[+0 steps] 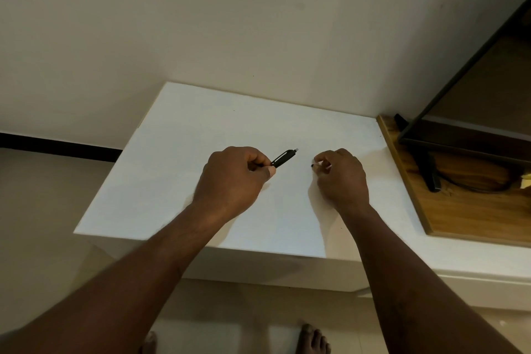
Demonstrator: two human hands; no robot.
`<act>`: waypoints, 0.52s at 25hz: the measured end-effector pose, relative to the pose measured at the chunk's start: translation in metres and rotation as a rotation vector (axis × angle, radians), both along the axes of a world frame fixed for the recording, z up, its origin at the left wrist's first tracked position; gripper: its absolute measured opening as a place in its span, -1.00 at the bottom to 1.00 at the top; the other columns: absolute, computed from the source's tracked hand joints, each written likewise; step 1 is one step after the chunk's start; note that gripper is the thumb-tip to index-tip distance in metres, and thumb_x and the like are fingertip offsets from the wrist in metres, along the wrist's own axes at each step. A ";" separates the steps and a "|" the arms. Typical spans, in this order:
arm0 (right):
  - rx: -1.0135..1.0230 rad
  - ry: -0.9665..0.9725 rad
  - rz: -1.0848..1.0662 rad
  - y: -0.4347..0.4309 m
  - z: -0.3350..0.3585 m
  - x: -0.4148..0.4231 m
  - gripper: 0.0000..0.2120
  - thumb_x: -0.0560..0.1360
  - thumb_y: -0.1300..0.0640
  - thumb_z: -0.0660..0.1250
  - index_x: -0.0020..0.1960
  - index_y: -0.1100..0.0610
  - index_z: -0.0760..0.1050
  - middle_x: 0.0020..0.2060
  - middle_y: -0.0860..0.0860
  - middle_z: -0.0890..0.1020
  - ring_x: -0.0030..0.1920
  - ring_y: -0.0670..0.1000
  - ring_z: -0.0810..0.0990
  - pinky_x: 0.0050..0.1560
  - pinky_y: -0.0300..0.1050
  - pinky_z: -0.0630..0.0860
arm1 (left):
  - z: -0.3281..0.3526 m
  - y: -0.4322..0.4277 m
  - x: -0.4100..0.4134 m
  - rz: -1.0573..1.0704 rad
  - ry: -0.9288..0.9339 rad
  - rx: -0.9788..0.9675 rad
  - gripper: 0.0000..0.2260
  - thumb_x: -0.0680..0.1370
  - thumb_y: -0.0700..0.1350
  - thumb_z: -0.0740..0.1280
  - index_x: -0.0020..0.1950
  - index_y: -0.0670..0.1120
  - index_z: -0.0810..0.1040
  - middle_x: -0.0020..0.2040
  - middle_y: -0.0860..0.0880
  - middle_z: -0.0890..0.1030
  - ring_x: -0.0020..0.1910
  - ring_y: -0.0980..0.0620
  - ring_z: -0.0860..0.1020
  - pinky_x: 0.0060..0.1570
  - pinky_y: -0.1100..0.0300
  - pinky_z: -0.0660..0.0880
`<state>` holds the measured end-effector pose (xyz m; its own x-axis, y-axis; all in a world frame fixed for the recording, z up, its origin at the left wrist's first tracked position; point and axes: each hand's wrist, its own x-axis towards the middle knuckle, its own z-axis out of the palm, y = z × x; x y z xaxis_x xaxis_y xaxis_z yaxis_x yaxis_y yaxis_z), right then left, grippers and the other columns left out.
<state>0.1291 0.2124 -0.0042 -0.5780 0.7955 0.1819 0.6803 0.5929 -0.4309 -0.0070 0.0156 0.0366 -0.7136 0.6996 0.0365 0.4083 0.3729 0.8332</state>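
Now the left hand (232, 178) grips the pen (283, 158) steady so the right hand (342, 178), pinching a small black bit (312, 165), can probably fit it.

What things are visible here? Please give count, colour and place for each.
table: one, white, centre, against the wall.
pen: one, black, centre of view.
small piece: one, dark, right of the pen.
wooden board: one, brown, right of the table.
stand: one, black, on the wooden board.
left hand: one, grips the pen.
right hand: one, fingers pinch the small piece.
feet: two, bare, bottom edge.
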 end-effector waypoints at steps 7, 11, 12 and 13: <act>-0.018 -0.110 0.083 -0.023 0.010 -0.011 -0.80 0.53 0.34 0.25 -0.01 0.14 0.60 -0.03 0.06 0.62 0.02 0.14 0.56 -0.11 -0.03 0.49 | 0.002 -0.002 -0.001 0.015 -0.005 -0.002 -0.94 0.53 0.05 0.48 -0.08 0.11 0.74 -0.22 0.17 0.69 -0.20 0.26 0.61 -0.25 0.30 0.42; -0.316 0.299 0.084 -0.045 0.041 -0.027 -0.78 0.57 0.30 0.29 0.02 0.04 0.63 -0.17 -0.07 0.70 -0.16 -0.09 0.63 -0.14 -0.17 0.54 | 0.002 -0.002 -0.004 0.024 0.007 0.005 -0.94 0.54 0.05 0.48 -0.08 0.11 0.73 -0.21 0.18 0.69 -0.17 0.25 0.62 -0.20 0.27 0.48; -0.399 0.415 0.085 -0.049 0.051 -0.029 -0.74 0.59 0.29 0.28 0.08 0.00 0.66 -0.18 -0.09 0.71 -0.17 -0.13 0.64 -0.13 -0.22 0.57 | 0.001 -0.002 -0.005 0.028 0.014 0.008 -0.94 0.54 0.05 0.48 -0.07 0.11 0.72 -0.20 0.18 0.69 -0.16 0.23 0.63 -0.17 0.24 0.50; -0.480 0.501 0.088 -0.052 0.058 -0.030 -0.70 0.62 0.27 0.27 0.12 -0.04 0.68 -0.18 -0.10 0.72 -0.18 -0.16 0.65 -0.13 -0.26 0.58 | 0.001 -0.002 -0.006 0.034 0.017 0.009 -0.94 0.54 0.05 0.47 -0.07 0.10 0.71 -0.19 0.17 0.69 -0.15 0.21 0.63 -0.14 0.21 0.53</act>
